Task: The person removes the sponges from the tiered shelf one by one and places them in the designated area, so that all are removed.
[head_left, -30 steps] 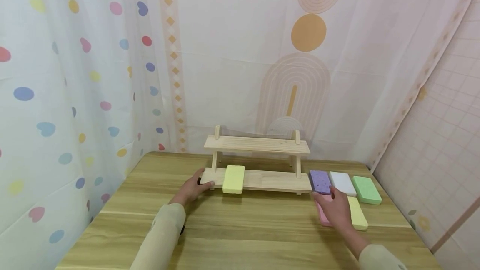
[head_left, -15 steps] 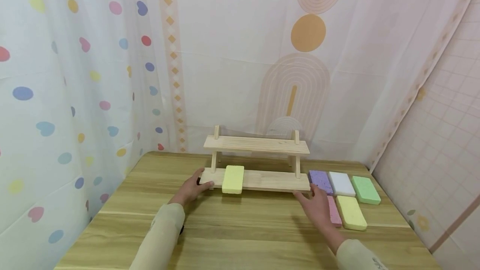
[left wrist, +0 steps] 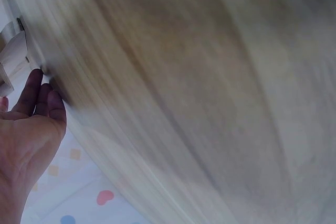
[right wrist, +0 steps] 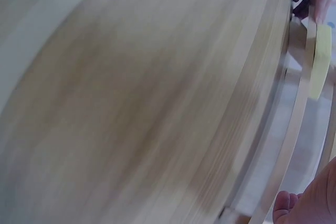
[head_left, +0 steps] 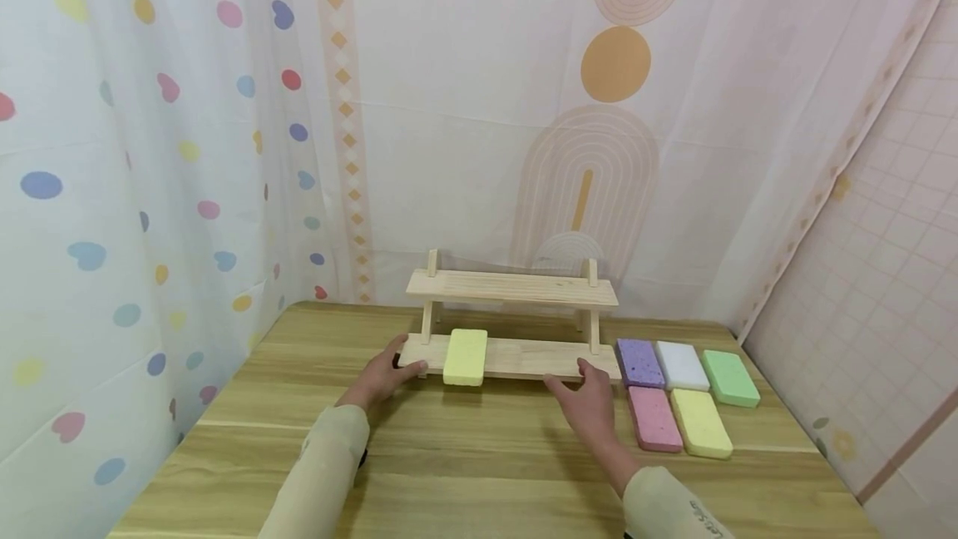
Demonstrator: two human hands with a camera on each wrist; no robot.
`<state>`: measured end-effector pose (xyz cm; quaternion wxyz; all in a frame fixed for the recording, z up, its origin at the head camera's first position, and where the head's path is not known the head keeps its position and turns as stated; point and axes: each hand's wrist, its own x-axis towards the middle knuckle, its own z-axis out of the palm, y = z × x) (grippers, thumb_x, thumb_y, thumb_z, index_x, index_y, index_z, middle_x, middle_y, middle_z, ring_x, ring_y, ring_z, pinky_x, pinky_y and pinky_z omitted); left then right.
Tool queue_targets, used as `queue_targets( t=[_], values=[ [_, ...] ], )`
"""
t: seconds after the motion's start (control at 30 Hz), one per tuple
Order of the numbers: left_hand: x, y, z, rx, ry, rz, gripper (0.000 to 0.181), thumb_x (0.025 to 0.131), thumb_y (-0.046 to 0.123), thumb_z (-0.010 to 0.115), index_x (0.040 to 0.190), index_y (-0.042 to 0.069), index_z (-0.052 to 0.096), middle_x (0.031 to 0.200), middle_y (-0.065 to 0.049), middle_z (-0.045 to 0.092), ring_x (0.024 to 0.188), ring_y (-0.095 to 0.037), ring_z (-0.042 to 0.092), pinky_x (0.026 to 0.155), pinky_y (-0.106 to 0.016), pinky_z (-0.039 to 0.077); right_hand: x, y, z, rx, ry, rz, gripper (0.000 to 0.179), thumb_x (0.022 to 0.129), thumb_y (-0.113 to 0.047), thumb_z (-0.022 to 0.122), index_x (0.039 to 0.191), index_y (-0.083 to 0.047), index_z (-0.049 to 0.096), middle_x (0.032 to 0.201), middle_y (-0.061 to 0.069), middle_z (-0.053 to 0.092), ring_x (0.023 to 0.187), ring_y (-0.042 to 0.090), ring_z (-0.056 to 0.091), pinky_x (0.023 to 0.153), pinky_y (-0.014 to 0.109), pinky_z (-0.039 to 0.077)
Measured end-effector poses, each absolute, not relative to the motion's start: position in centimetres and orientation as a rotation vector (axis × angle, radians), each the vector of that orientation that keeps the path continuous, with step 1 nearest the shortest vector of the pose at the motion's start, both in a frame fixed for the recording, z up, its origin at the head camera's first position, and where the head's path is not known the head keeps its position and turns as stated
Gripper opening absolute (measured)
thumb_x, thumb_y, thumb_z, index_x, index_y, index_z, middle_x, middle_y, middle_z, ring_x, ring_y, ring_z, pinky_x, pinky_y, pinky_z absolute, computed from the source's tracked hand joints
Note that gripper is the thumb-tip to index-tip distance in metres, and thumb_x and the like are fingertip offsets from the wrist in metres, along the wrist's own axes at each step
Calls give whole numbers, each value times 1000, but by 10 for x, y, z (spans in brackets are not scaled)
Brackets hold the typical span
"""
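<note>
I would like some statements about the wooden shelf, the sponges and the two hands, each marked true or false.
1. A yellow sponge lies on the lower board of the wooden shelf. True.
2. The upper board of the shelf carries a purple sponge. False: the upper board carries nothing; the purple sponge lies on the table, right of the shelf.
3. The left hand touches the left end of the lower board. True.
4. The right hand holds the pink sponge. False: it is at the front edge of the lower board, apart from that sponge.
5. Five sponges lie on the table right of the shelf. True.
</note>
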<state>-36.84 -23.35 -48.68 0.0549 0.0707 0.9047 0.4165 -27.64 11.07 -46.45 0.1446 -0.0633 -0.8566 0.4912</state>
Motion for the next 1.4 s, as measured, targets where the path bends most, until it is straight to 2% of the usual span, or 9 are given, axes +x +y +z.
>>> queue_targets(
  t=[0.27,0.63,1.1,1.4],
  values=[
    [-367,-233,-485,201,2735,1270,90,95,53,61,159,9,16,155,-31,27,140,-49,28,109,-62,28,-279,78,-467,-166,-2432,1464,77,87,-36,76,142,9,44,135,27,46,120,41,49,98,54,43],
    [-369,-235,-488,199,2741,1272,91,95,53,62,159,8,16,155,-32,27,140,-49,28,109,-62,28,-283,35,-468,-158,-2425,1454,79,84,-40,79,140,6,48,135,22,48,122,38,50,100,53,43],
    [-369,-234,-486,196,2736,1292,92,94,54,62,159,6,17,154,-33,27,140,-50,29,109,-62,29,-287,-11,-468,-179,-2454,1408,84,80,-43,82,140,5,48,136,24,46,123,41,49,98,54,45],
    [-369,-234,-488,198,2730,1309,91,94,53,63,159,8,16,155,-31,27,141,-49,28,110,-62,28,-293,-33,-477,-193,-2448,1292,88,76,-44,85,139,6,50,129,23,50,119,38,51,97,51,46]
  ],
)
